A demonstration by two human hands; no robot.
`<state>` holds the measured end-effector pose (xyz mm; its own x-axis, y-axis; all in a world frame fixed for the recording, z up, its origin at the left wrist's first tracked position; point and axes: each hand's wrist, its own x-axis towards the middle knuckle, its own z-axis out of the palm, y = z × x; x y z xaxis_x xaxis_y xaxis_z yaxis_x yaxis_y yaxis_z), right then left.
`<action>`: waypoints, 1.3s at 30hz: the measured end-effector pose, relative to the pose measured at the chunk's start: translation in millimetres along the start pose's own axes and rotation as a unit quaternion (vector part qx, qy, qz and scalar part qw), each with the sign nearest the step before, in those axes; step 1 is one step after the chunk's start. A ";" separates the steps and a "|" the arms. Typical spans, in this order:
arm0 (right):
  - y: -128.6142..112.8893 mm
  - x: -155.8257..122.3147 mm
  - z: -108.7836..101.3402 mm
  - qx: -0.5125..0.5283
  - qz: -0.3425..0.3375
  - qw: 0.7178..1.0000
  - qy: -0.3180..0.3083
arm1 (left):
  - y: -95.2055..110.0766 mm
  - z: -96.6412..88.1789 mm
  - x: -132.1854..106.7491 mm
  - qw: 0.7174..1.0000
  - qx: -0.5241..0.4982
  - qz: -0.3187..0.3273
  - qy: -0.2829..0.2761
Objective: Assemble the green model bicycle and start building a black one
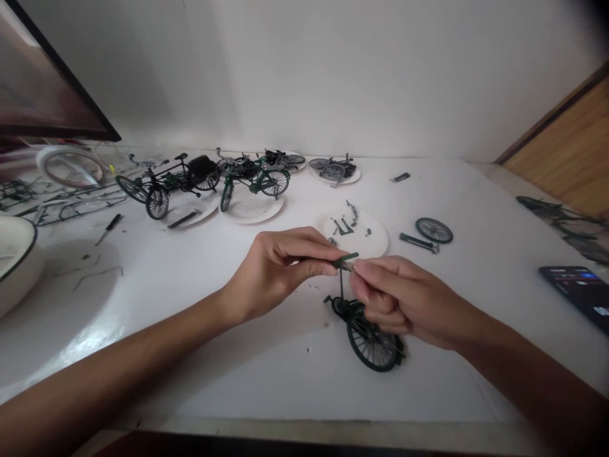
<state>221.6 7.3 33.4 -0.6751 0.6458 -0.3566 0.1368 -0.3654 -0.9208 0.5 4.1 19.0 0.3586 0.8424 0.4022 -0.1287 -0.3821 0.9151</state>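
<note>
A partly built model bicycle (373, 348) with a dark green frame and one spoked wheel hangs over or rests on the white table, below my hands. My left hand (280, 270) is closed, thumb and forefinger pinching the front end of its frame, where a short green bar (349, 259) sticks out. From the right, my right hand (402, 295) meets it with fingertips pinched around a small, thin piece at the same spot. What that piece is stays unclear. The fingers of my right hand hide part of the bicycle's rear frame.
Behind my hands, a white plate (378, 238) holds small green parts. A loose wheel (434, 230) and a dark green strip (417, 242) lie right of it. Assembled model bicycles (257, 181) stand at the back left. A phone (578, 289) lies right, a white basin (16, 266) left.
</note>
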 end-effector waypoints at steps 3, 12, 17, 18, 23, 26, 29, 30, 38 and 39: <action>0.7 0.0 7.2 -0.180 -0.088 0.971 0.131 | -7.4 -4.6 2.0 1.000 0.009 -0.010 0.007; 0.6 -8.6 1.5 -0.499 -0.230 0.798 0.247 | -14.2 -10.1 2.9 0.995 -0.033 -0.063 0.068; 7.4 -7.8 -4.2 -0.523 -0.234 0.777 0.259 | -17.0 -9.3 -1.2 0.992 -0.059 -0.092 0.063; 8.0 -7.3 -3.8 -0.525 -0.246 0.771 0.263 | -17.2 -8.6 -2.1 0.992 -0.058 -0.097 0.060; 7.4 -6.6 -0.5 -0.552 -0.304 0.733 0.257 | -15.4 -3.6 -4.5 0.990 -0.071 -0.112 0.050; 7.0 -6.6 -0.6 -0.556 -0.321 0.721 0.262 | -14.2 -1.4 -4.6 0.988 -0.086 -0.121 0.050; 7.9 -5.6 -2.1 -0.556 -0.324 0.721 0.256 | -13.7 -0.7 -4.6 0.987 -0.098 -0.121 0.050; 8.6 -5.2 -2.6 -0.557 -0.328 0.719 0.254 | -13.5 -0.7 -4.6 0.986 -0.102 -0.120 0.049; 11.0 -4.2 -4.2 -0.556 -0.359 0.707 0.251 | -14.5 -1.3 -5.6 0.987 -0.094 -0.121 0.045; 10.6 -4.2 -3.8 -0.557 -0.357 0.706 0.250 | -14.9 -1.3 -5.6 0.987 -0.094 -0.119 0.044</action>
<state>228.7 3.2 24.6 -0.5578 0.6563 0.5081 0.5648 0.7487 -0.3471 -0.9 5.6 3.2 0.3177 0.9330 0.1692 -0.2231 -0.0998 0.9697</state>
